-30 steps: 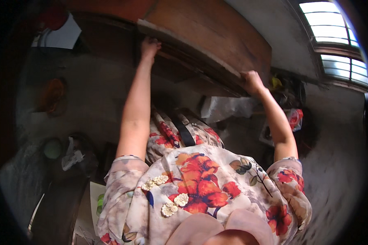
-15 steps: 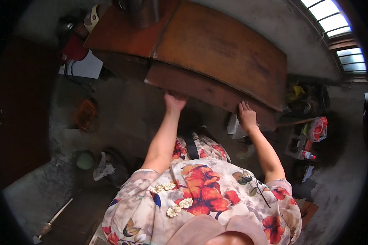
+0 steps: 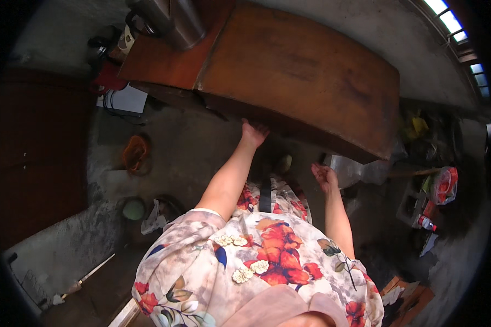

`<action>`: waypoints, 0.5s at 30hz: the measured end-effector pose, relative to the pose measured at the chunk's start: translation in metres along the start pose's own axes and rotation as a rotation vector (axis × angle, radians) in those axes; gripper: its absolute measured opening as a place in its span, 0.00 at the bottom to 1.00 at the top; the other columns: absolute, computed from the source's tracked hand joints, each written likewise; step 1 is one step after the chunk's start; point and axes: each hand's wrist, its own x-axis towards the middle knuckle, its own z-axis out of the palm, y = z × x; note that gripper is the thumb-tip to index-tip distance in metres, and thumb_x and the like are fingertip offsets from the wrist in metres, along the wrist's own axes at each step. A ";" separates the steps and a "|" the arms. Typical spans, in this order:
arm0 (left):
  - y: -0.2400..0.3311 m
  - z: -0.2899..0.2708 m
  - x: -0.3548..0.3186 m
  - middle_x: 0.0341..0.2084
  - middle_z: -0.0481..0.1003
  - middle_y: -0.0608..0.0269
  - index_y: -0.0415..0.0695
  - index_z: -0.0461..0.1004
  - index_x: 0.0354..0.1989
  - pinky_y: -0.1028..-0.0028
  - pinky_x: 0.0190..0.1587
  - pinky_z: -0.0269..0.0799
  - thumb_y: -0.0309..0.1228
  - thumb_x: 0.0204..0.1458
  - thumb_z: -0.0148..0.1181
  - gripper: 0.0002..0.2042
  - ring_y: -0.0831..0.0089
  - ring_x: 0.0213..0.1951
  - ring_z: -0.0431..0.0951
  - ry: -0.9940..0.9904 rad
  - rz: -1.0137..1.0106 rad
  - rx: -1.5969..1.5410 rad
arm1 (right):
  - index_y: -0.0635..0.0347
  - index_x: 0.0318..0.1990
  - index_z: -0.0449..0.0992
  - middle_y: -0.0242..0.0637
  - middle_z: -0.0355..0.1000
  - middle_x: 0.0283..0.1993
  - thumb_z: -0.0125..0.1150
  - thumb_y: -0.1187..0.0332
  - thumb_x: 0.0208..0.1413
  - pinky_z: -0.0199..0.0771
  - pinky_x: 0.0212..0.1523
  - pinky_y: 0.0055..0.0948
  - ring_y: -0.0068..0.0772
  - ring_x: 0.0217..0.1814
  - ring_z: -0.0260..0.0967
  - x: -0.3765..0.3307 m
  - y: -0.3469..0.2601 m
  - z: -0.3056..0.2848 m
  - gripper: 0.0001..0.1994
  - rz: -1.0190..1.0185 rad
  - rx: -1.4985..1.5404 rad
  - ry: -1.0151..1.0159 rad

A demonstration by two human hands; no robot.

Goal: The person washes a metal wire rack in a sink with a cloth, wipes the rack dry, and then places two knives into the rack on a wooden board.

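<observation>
A brown wooden cabinet (image 3: 300,71) with a worn top stands in front of me. Just below its front edge is my left hand (image 3: 255,133), thumb and fingers apart, reaching toward the shadowed front. Whether the fingertips touch the wood I cannot make out. My right hand (image 3: 325,176) hangs apart from the cabinet, near its right front corner, palm partly turned up and fingers loosely spread with nothing in them. Beside it lies a clear plastic bag (image 3: 354,170). The cabinet's front face is mostly hidden under the top's overhang.
A metal jug (image 3: 183,24) stands on the adjoining reddish cabinet top (image 3: 163,62). Left on the floor are an orange basket (image 3: 136,155) and a round green object (image 3: 133,209). To the right are a bag with red contents (image 3: 446,185) and a bottle (image 3: 426,223).
The brown front panel that jutted out below the top no longer shows. My right hand has come off it and moved down toward me; my left hand stays near the front edge.
</observation>
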 end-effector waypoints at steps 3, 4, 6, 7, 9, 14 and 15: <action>0.011 0.015 -0.004 0.65 0.51 0.55 0.45 0.48 0.67 0.54 0.65 0.43 0.66 0.53 0.31 0.41 0.54 0.66 0.50 -0.007 0.069 0.006 | 0.74 0.41 0.68 0.55 0.66 0.50 0.45 0.85 0.41 0.70 0.56 0.49 0.55 0.55 0.64 0.048 0.011 -0.004 0.16 0.004 0.197 -0.050; 0.013 0.012 -0.007 0.65 0.53 0.54 0.45 0.49 0.66 0.54 0.65 0.45 0.66 0.53 0.31 0.41 0.54 0.65 0.52 -0.039 0.107 0.023 | 0.73 0.41 0.68 0.55 0.67 0.50 0.45 0.85 0.41 0.69 0.57 0.50 0.55 0.55 0.64 0.052 0.009 0.003 0.16 -0.002 0.261 -0.093; 0.019 0.015 -0.010 0.63 0.56 0.54 0.46 0.51 0.66 0.53 0.63 0.49 0.67 0.53 0.32 0.41 0.53 0.63 0.55 -0.048 0.148 0.033 | 0.72 0.41 0.69 0.53 0.67 0.50 0.45 0.85 0.41 0.67 0.58 0.52 0.56 0.55 0.63 0.047 0.001 0.028 0.16 -0.022 0.406 -0.187; 0.021 0.017 -0.013 0.62 0.58 0.55 0.46 0.52 0.66 0.53 0.62 0.50 0.67 0.53 0.31 0.41 0.54 0.62 0.57 -0.018 0.147 0.017 | 0.69 0.44 0.69 0.53 0.67 0.50 0.45 0.85 0.41 0.64 0.59 0.54 0.57 0.55 0.63 0.052 -0.006 0.041 0.19 -0.121 0.378 -0.212; 0.020 0.015 -0.019 0.61 0.60 0.58 0.47 0.54 0.65 0.53 0.61 0.53 0.68 0.52 0.31 0.41 0.55 0.61 0.58 0.109 0.123 0.075 | 0.69 0.49 0.66 0.52 0.65 0.53 0.43 0.86 0.41 0.61 0.61 0.54 0.56 0.57 0.60 0.049 -0.012 0.046 0.22 -0.072 0.377 -0.133; 0.027 0.028 -0.038 0.63 0.57 0.59 0.48 0.52 0.66 0.54 0.63 0.48 0.66 0.53 0.32 0.40 0.56 0.63 0.56 -0.065 0.147 0.080 | 0.62 0.49 0.68 0.48 0.66 0.54 0.39 0.84 0.45 0.66 0.58 0.55 0.54 0.57 0.62 0.014 -0.010 0.062 0.22 -0.190 0.372 -0.201; 0.026 0.017 -0.033 0.63 0.57 0.60 0.48 0.52 0.66 0.54 0.63 0.48 0.66 0.54 0.32 0.39 0.57 0.63 0.55 -0.056 0.181 0.085 | 0.62 0.49 0.69 0.48 0.66 0.54 0.40 0.83 0.46 0.66 0.58 0.55 0.54 0.57 0.62 0.018 -0.007 0.063 0.21 -0.168 0.363 -0.153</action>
